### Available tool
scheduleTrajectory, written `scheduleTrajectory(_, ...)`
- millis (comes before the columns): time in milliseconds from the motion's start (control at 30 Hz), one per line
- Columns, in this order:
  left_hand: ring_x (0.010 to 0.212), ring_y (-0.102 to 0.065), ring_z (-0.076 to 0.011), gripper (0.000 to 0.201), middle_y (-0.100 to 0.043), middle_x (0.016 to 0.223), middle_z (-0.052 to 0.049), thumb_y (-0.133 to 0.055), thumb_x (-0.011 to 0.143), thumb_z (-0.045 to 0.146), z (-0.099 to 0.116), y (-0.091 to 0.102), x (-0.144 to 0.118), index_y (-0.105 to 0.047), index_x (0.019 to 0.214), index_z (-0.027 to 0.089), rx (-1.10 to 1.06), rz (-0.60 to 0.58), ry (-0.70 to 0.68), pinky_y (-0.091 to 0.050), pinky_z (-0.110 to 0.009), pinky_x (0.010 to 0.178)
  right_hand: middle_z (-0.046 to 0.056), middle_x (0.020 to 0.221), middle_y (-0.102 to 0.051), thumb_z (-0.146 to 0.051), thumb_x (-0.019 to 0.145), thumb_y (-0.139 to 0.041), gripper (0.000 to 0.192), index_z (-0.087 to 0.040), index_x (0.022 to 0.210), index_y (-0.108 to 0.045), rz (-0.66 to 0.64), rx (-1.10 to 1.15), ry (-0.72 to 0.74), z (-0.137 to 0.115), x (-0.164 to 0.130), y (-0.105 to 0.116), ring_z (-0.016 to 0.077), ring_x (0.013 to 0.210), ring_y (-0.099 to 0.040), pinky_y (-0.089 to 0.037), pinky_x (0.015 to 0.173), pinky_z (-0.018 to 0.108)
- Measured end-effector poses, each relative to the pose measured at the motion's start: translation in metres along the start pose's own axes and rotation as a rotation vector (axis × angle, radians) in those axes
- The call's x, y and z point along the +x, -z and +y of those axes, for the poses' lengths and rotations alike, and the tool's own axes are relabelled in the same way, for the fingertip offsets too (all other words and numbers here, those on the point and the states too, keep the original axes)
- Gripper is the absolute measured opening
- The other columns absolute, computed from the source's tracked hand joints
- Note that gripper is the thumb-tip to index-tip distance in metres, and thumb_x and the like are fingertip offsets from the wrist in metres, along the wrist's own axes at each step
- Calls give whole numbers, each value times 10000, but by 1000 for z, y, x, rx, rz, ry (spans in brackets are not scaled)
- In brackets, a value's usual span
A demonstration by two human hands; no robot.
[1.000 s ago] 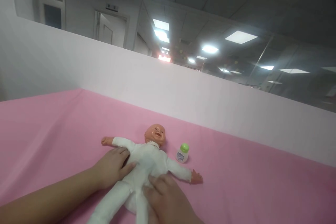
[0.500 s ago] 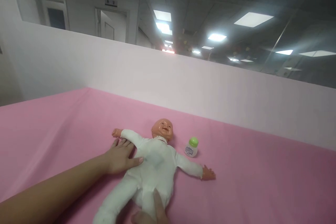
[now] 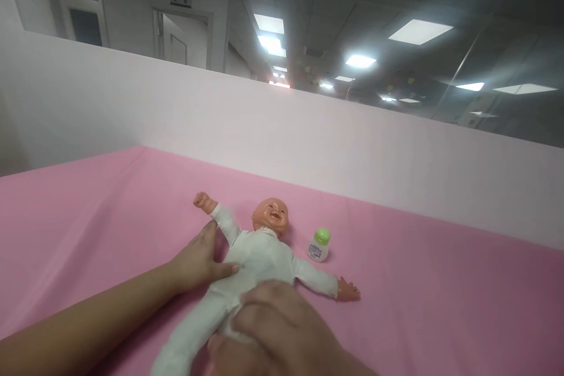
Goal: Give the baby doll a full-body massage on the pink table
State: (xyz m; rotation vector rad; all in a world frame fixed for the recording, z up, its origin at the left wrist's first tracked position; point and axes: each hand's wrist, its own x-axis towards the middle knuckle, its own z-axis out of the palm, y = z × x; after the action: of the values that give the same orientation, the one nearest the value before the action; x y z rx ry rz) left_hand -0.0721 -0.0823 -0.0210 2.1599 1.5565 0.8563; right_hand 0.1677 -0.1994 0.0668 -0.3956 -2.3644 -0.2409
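Note:
A baby doll (image 3: pixel 259 255) with a white cloth body lies on its back, arms spread. My left hand (image 3: pixel 200 261) is against the doll's side, its thumb stretched over the torso. The other fingers of that hand are extended beside the raised doll arm, touching or very near it. Over the doll's hips and upper leg is my right hand (image 3: pixel 282 329), somewhat blurred, with fingers curled round the white leg. It hides the lower torso and most of that leg. A small clear bottle with a green cap (image 3: pixel 319 245) stands upright beside the doll's shoulder.
The doll lies on a pink sheet (image 3: pixel 423 294) with soft creases at the left. A low white wall (image 3: pixel 308 135) runs along the back. Above it are dark glass with reflected ceiling lights and doorways.
My right hand has come up from the bottom edge and closed over the doll's leg. The doll's arm by my left hand has swung upward. The view has shifted slightly.

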Motion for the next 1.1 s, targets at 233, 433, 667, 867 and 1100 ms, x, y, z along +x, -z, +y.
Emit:
scheduleTrajectory(233, 1510, -279, -416, 1043, -241, 1662, -207, -688, 863, 483, 5, -1, -4, -35, 1624, 196, 36, -41, -144, -364, -564, 1177, 88, 1119, -726, -124, 946, -566, 335, -245, 1248, -646, 88, -275, -101, 53, -18, 3, 237, 887, -639, -547, 794, 403)
scheduleTrajectory(433, 1537, -252, -357, 812, -125, 1721, -100, -566, 962, 346, -1, -7, -6, -130, 1646, 322, 192, -94, -318, -361, -517, 1200, 84, 1200, -692, -47, 843, -518, 454, -232, 1246, -616, -88, 153, -341, 66, -29, -18, 250, 1073, -622, -531, 943, 424)
scheduleTrajectory(667, 1506, -311, -368, 772, -233, 1691, -107, -559, 974, 359, -6, -8, -5, -173, 1643, 348, 197, -113, -358, -410, -549, 1155, 67, 1223, -643, -356, 686, -818, 522, -252, 1155, -614, -203, 247, -486, 37, -18, -14, 301, 1164, -565, -459, 1054, 467)
scheduleTrajectory(867, 1541, -240, -349, 713, -205, 1701, -112, -515, 1010, 362, -9, -9, -6, -188, 1642, 312, 123, -133, -356, -341, -548, 1205, 69, 1244, -661, -570, 668, -829, 549, -269, 1089, -648, -238, 234, -508, 32, -24, -26, 334, 1204, -560, -420, 1086, 520)
scheduleTrajectory(1100, 1422, -459, -338, 592, -495, 1542, -141, -557, 972, 493, 7, -7, 5, -468, 1479, 201, -282, 94, -137, -363, -503, 1196, 51, 1271, -705, -580, 639, -816, 480, -247, 960, -688, 10, 139, -335, 18, -32, -51, 356, 1231, -565, -256, 1187, 600)
